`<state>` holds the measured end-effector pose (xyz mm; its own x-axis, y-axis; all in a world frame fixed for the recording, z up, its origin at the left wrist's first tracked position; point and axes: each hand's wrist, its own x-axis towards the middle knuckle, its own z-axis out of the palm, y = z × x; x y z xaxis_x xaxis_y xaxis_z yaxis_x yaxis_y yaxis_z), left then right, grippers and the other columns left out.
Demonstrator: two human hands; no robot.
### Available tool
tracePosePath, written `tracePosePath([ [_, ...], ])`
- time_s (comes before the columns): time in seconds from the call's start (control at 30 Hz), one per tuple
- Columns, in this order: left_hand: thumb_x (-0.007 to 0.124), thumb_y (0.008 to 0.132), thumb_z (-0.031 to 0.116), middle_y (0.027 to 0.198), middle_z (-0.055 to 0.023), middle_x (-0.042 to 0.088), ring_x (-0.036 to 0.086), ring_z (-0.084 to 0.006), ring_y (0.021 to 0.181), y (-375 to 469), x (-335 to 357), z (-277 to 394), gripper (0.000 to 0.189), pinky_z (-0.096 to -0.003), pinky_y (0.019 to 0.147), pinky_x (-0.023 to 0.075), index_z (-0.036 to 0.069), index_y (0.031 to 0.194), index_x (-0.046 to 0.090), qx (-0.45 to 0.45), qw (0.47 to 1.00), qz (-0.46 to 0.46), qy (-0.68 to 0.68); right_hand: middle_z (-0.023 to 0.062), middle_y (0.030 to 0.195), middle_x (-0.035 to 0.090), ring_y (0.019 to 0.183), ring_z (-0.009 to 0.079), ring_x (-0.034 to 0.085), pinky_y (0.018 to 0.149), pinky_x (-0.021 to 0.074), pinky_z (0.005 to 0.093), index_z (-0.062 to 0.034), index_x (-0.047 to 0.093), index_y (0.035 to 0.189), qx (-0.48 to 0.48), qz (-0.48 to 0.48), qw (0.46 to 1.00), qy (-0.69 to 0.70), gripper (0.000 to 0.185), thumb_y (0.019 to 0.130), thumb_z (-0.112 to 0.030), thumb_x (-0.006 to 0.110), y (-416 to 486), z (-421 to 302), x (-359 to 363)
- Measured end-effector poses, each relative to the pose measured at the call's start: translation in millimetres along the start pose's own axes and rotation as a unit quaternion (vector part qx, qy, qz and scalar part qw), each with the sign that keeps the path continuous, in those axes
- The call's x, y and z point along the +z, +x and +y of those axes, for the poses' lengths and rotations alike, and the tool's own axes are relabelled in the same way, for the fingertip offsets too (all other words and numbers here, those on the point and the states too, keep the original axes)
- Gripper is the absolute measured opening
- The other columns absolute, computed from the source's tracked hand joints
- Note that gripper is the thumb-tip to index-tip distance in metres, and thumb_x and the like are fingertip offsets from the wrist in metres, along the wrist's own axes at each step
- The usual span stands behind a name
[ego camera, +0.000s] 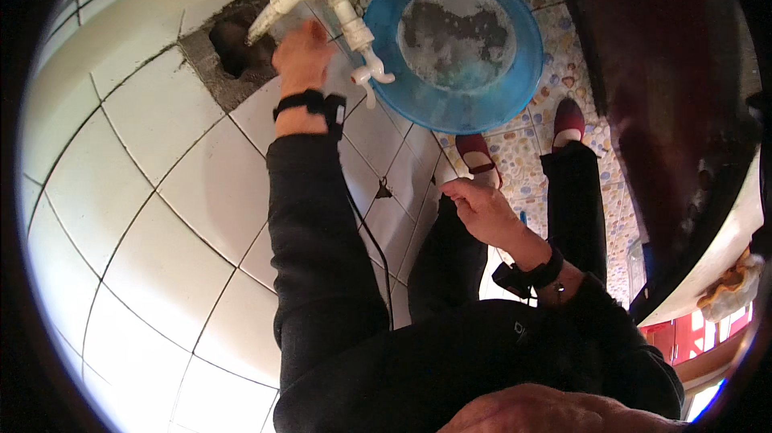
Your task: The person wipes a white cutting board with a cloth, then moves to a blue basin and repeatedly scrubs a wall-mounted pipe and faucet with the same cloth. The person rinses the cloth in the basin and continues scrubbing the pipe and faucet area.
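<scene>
My left hand (304, 54), somewhat blurred and with its fingers curled, is by the tiled wall, next to a white plastic pipe (348, 14) with a tap (369, 73). Whether it holds anything cannot be told. Left of it, a rough hole (232, 50) opens in the wall. My right hand (485, 213) hangs in front of my legs, fingers loosely closed, with nothing visible in it. Beyond it a round blue basin (528, 65) stands on the floor, with greyish, foamy-looking contents.
White tiles (187, 204) cover the wall at the left, with a small chipped hole (383, 189). The floor (525, 161) has a pebble pattern. A dark red surface (657, 101) rises at the right. A dark cable (383, 252) runs beside my left sleeve.
</scene>
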<state>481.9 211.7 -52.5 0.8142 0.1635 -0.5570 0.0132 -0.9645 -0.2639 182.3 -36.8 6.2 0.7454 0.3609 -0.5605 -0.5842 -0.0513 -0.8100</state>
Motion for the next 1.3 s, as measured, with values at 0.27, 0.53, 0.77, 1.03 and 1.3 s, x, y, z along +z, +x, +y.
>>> tracePosePath([
  [0.27, 0.079, 0.071, 0.045, 0.096, -0.0156, 0.071, 0.071, -0.0351, 0.09, 9, -1, 68, 0.065, -0.0459, 0.079, 0.0562, 0.0, 0.111, 0.056, 0.057, 0.983, 0.172, 0.04, 0.0185, 0.104, 0.069, 0.094, 0.0347, 0.069, 0.078, 0.0557, 0.0417, -0.0039, 0.063, 0.115, -0.014, 0.022, 1.0, 0.012, 0.029, 0.088, 0.002, 0.054, -5, 2, -7],
  [0.53, 0.071, 0.077, 0.057, 0.104, -0.0212, 0.071, 0.069, -0.0356, 0.099, -17, -13, 39, 0.069, -0.0469, 0.086, 0.0536, 0.001, 0.116, 0.059, -0.037, 0.997, 0.0, 0.068, 0.0178, 0.101, 0.07, 0.091, 0.036, 0.069, 0.074, 0.0563, 0.0419, -0.0036, 0.064, 0.11, -0.023, 0.024, 0.999, 0.023, 0.027, 0.086, 0.004, 0.056, -1, -1, -6],
  [0.77, 0.072, 0.073, 0.06, 0.106, -0.0211, 0.071, 0.069, -0.0364, 0.1, 0, 5, 49, 0.074, -0.0454, 0.084, 0.0537, -0.002, 0.111, 0.063, -0.078, 0.996, 0.043, -0.018, 0.0191, 0.102, 0.069, 0.091, 0.0357, 0.069, 0.074, 0.056, 0.0431, -0.0037, 0.063, 0.111, 0.004, 0.023, 1.0, 0.007, 0.026, 0.087, 0.003, 0.055, -3, 9, -6],
  [1.03, 0.072, 0.078, 0.056, 0.09, -0.0199, 0.072, 0.072, -0.0327, 0.086, -91, 8, 59, 0.063, -0.0405, 0.073, 0.0561, -0.001, 0.099, 0.058, -0.067, 0.972, 0.092, -0.205, 0.0158, 0.098, 0.07, 0.09, 0.0325, 0.069, 0.077, 0.0558, 0.0405, -0.0047, 0.063, 0.113, 0.02, 0.128, 0.991, 0.045, 0.026, 0.088, 0.002, 0.057, 8, 1, -11],
  [1.3, 0.056, 0.095, 0.05, 0.099, -0.0218, 0.069, 0.067, -0.0408, 0.09, -217, 61, 131, 0.058, -0.0456, 0.075, 0.0525, 0.001, 0.125, 0.055, -0.006, 0.873, 0.026, -0.487, 0.0196, 0.143, 0.049, 0.127, 0.034, 0.054, 0.102, 0.047, 0.0402, -0.0055, 0.047, 0.143, -0.051, 0.228, 0.968, -0.089, 0.044, 0.1, -0.013, 0.054, 18, -4, -21],
])
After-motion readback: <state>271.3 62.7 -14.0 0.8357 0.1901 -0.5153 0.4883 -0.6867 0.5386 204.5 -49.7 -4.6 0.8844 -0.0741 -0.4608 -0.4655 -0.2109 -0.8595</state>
